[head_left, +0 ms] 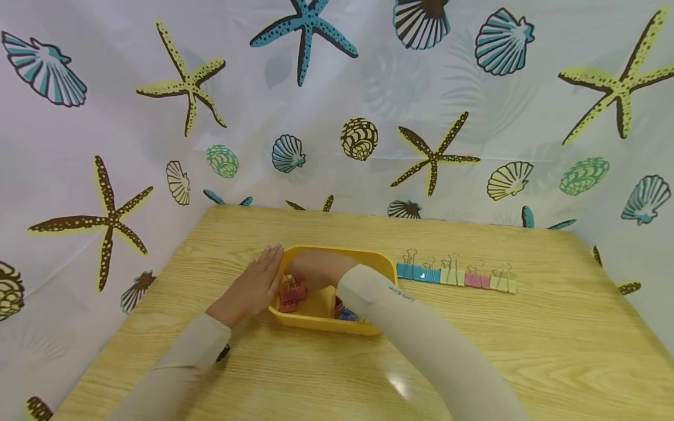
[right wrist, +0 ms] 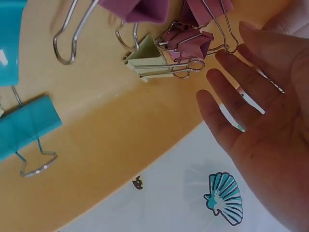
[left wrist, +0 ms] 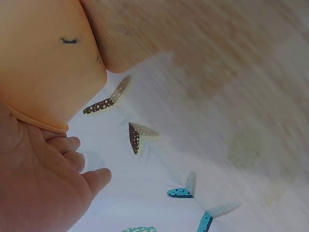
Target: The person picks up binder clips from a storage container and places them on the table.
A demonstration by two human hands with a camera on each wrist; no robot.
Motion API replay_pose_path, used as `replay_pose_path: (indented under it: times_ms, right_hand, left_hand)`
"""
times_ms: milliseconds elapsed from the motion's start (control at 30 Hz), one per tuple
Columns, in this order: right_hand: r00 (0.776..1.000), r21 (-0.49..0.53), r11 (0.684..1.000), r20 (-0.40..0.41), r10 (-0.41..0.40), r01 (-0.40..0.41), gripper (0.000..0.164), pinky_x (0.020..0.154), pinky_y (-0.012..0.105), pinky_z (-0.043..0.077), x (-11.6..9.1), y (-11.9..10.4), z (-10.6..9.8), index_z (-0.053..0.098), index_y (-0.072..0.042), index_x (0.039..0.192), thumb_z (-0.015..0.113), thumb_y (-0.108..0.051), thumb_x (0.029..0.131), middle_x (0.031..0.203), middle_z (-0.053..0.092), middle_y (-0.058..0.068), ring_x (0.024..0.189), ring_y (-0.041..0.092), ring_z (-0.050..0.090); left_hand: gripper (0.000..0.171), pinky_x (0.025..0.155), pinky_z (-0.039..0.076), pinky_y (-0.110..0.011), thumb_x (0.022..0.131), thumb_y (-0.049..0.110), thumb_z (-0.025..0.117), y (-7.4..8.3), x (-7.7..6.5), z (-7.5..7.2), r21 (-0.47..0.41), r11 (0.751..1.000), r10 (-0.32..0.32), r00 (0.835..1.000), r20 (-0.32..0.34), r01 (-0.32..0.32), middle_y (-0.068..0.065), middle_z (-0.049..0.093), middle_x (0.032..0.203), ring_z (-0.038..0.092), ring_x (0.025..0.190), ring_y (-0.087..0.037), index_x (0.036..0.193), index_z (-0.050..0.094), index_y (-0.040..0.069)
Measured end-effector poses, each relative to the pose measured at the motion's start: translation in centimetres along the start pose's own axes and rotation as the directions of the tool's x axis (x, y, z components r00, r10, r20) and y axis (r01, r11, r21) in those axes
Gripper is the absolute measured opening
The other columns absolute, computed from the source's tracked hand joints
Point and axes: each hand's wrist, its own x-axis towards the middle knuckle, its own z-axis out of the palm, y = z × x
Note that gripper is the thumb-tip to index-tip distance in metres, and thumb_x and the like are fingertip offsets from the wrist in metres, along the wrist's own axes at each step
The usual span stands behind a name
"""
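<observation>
The right hand [head_left: 320, 268] reaches into the yellow, rounded plastic box [head_left: 326, 325] with fingers spread, pinching nothing. Pink, wedge-shaped metal binder clips [head_left: 292, 294] lie piled at the box's left end; better, I think, to take one by its smooth body, because thin wire handles can tangle. The left hand [head_left: 251, 287], straight-fingered, touches the rim.

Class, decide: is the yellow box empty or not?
Not empty: the head view shows red clips lying inside the yellow box.
</observation>
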Motion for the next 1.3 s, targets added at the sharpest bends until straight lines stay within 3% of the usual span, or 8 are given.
replay_pose_path:
  times_ms: [133, 333, 667, 933, 1133, 1300]
  right_hand:
    - [1.000, 0.012, 1.000, -0.010, -0.022, 0.022, 0.037, 0.093, 0.027, 0.048, 0.1, 0.1, 0.2, 0.062, -0.013, 0.129, 0.058, -0.001, 0.094, 0.118, 0.067, 0.001, 0.101, 0.013, 0.062]
    - [0.996, 0.008, 0.998, -0.070, -0.064, 0.064, 0.033, 0.096, 0.026, 0.047, 0.5, 0.1, 0.5, 0.067, -0.014, 0.124, 0.059, -0.003, 0.094, 0.113, 0.069, -0.002, 0.101, 0.012, 0.063]
    - [0.985, -0.018, 0.995, -0.141, -0.098, 0.097, 0.016, 0.087, 0.023, 0.050, 0.8, 0.0, 0.9, 0.075, -0.009, 0.102, 0.061, -0.007, 0.093, 0.098, 0.072, -0.002, 0.090, 0.011, 0.064]
    - [0.995, 0.041, 0.998, -0.091, -0.038, 0.042, 0.010, 0.078, 0.019, 0.051, 0.6, -0.3, 1.0, 0.075, -0.012, 0.097, 0.068, -0.012, 0.089, 0.091, 0.071, -0.006, 0.084, 0.007, 0.063]
    - [0.997, 0.071, 0.997, -0.075, -0.008, 0.014, 0.013, 0.080, 0.020, 0.051, -0.1, -0.5, 0.7, 0.072, -0.008, 0.101, 0.064, -0.008, 0.092, 0.098, 0.071, -0.002, 0.089, 0.010, 0.064]
    - [0.996, 0.095, 0.995, -0.094, 0.003, 0.006, 0.009, 0.073, 0.021, 0.049, -0.2, 0.0, 0.8, 0.069, -0.008, 0.093, 0.060, -0.010, 0.095, 0.088, 0.067, -0.002, 0.077, 0.010, 0.057]
  left_hand:
    - [0.057, 0.113, 0.020, -0.058, 0.105, 0.025, 0.031, 0.0, 0.0, 0.0, -0.007, 1.000, 0.001, 1.000, 0.001, -0.001, -0.017, 0.014, 0.159, 0.011, 0.146, -0.036, 0.152, 0.014, -0.003]
    - [0.057, 0.113, 0.020, -0.058, 0.105, 0.025, 0.031, -0.2, 0.0, 0.2, -0.003, 1.000, 0.009, 1.000, -0.007, -0.009, -0.017, 0.014, 0.159, 0.011, 0.146, -0.035, 0.152, 0.014, -0.003]
    - [0.057, 0.113, 0.020, -0.058, 0.105, 0.026, 0.031, -0.1, 0.0, 0.2, -0.006, 1.000, 0.006, 1.000, -0.009, -0.006, -0.018, 0.016, 0.158, 0.012, 0.146, -0.035, 0.152, 0.014, -0.003]
    - [0.057, 0.113, 0.019, -0.057, 0.105, 0.026, 0.030, -0.1, 0.0, 0.2, -0.008, 1.000, 0.006, 1.000, -0.003, -0.006, -0.018, 0.014, 0.159, 0.011, 0.146, -0.035, 0.152, 0.013, -0.003]
    - [0.058, 0.113, 0.019, -0.057, 0.105, 0.025, 0.032, -0.2, 0.0, 0.3, -0.012, 1.000, 0.002, 1.000, -0.003, -0.002, -0.018, 0.015, 0.159, 0.011, 0.146, -0.035, 0.152, 0.013, -0.003]
    - [0.058, 0.114, 0.018, -0.057, 0.105, 0.025, 0.031, -0.3, 0.1, 0.3, -0.010, 1.000, -0.005, 1.000, 0.001, 0.005, -0.017, 0.014, 0.159, 0.010, 0.146, -0.035, 0.152, 0.012, -0.003]
